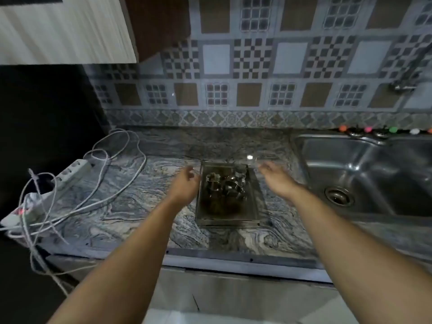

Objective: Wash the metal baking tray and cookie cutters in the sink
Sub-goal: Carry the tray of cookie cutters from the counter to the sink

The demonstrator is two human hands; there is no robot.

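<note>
A metal baking tray (228, 219) rests on the marbled counter, a little left of the steel sink (364, 174). Several metal cookie cutters (225, 185) lie bunched in the tray's far half. My left hand (185, 184) hovers just off the tray's left rim, fingers loosely curled and holding nothing. On the other side, my right hand (277, 177) floats near the tray's far right corner, fingers spread and empty. Both hands are blurred by motion. Neither clearly touches the tray.
A white power strip (49, 190) with tangled cables (112, 160) lies at the counter's left end. The sink has a drain (339, 195); a tap (406, 76) juts from the tiled wall above it. Small coloured knobs (368, 129) line the sink's back edge.
</note>
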